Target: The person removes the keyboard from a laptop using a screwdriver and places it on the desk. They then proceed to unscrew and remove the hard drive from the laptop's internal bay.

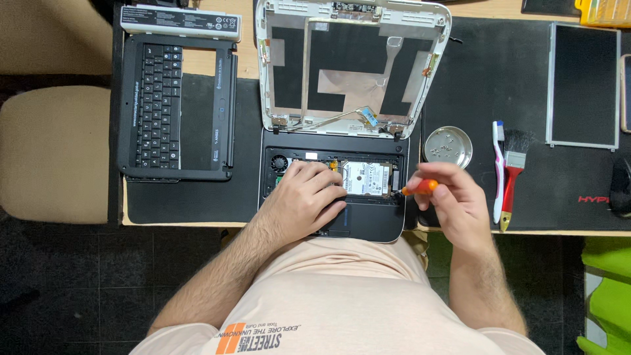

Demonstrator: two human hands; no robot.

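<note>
Left hand (305, 197) flat on open laptop (332, 190) at worktop front edge, holding nothing; right hand (450, 197) fingers pinch orange screwdriver (415, 189) (best kept straight on screw).

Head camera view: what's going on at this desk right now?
A person is working on an opened small laptop with its keyboard deck removed. The left hand rests flat on the exposed base beside the silver hard drive. The right hand holds an orange-handled screwdriver, its tip at the drive's right edge. The screen lid stands stripped of its panel. The removed keyboard frame lies to the left; a metal dish, a toothbrush and a paintbrush lie to the right.
</note>
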